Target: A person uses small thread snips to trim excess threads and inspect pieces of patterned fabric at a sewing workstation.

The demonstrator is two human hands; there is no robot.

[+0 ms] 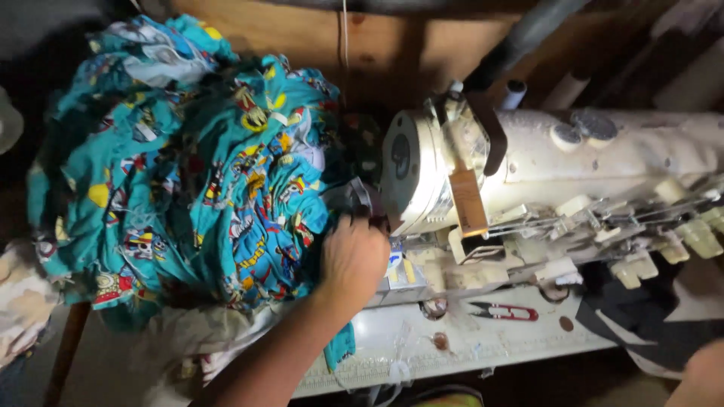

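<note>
**Hand pressed into printed cloth beside the sewing machine**

Head view: nearest the camera, at the lower centre of the frame, a bare forearm is seen rising to the left hand (353, 256), which is curled with knuckles up at the edge of the teal printed fabric (211, 173). Its grip is closed against the cloth just beside the head of the cream sewing machine (528, 173); whether cloth is actually pinched cannot be told, since the fingertips are hidden. The fabric is heaped across the left half of the frame. At the lower right corner only a blurred sliver of the right hand (701, 373) is shown, its grip unreadable. Red thread snips (504, 310) are seen lying on the pale desk (467, 347) below the machine.
</note>
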